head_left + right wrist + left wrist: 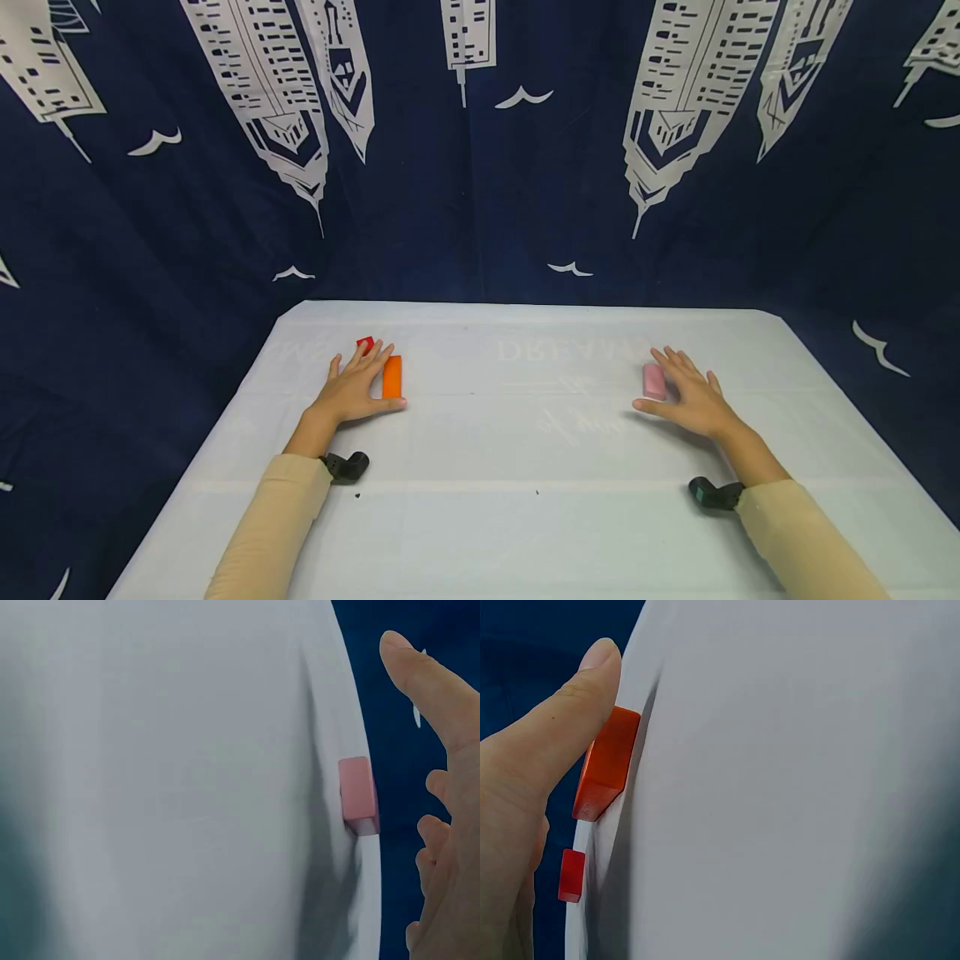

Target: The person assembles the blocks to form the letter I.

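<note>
On the left of the white table lies a long orange block (392,377), with a small red block (365,342) just beyond it. My left hand (356,392) is spread beside the orange block, its thumb in front of the block's near end and its fingertips overlapping the red one. In the left wrist view, the thumb partly covers the orange block (609,766), and the red block (571,875) shows below it. A pink block (654,382) lies at the right. Around it spreads my right hand (691,398), thumb and fingers apart; the right wrist view shows a gap between hand and pink block (358,793).
The white table (510,533) has faint raised lettering toward the back and a few dark specks. Behind it hangs a dark blue curtain (465,217) printed with white buildings and birds. A black device is strapped on each wrist.
</note>
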Demonstrator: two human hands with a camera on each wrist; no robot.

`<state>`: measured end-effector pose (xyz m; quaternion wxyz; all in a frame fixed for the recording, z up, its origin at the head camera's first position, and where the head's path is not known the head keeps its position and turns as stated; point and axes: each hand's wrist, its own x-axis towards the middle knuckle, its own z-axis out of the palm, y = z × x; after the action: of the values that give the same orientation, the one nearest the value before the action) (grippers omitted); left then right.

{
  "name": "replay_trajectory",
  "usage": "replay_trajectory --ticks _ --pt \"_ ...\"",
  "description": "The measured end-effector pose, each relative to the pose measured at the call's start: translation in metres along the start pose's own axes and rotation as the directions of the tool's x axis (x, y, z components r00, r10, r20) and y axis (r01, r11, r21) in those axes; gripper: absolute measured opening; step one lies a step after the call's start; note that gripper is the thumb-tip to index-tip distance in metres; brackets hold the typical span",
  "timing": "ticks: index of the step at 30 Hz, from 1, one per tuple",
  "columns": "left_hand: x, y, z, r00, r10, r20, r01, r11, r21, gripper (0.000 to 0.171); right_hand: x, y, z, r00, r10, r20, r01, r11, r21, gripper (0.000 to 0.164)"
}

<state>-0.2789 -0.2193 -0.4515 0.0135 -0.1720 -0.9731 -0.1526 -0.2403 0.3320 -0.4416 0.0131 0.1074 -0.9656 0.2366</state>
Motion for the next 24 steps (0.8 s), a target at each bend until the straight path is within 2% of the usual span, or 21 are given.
replay_trajectory --ticks 7,15,24 --pt "0.003 0.000 0.001 1.000 0.006 0.007 -0.006 1.000 -0.026 0.106 0.002 0.007 0.005 1.000 0.018 -0.010 -0.018 1.000 0.025 0.098" --pt "0.005 -0.003 0.004 1.000 0.011 0.021 -0.011 1.000 -0.006 0.102 0.006 0.012 0.010 0.999 0.026 -0.023 -0.025 0.998 0.062 0.087" --pt "0.006 -0.004 0.007 1.000 -0.001 0.027 0.002 1.000 -0.014 0.101 0.007 0.018 0.016 0.998 0.055 -0.033 -0.051 0.994 0.097 0.081"
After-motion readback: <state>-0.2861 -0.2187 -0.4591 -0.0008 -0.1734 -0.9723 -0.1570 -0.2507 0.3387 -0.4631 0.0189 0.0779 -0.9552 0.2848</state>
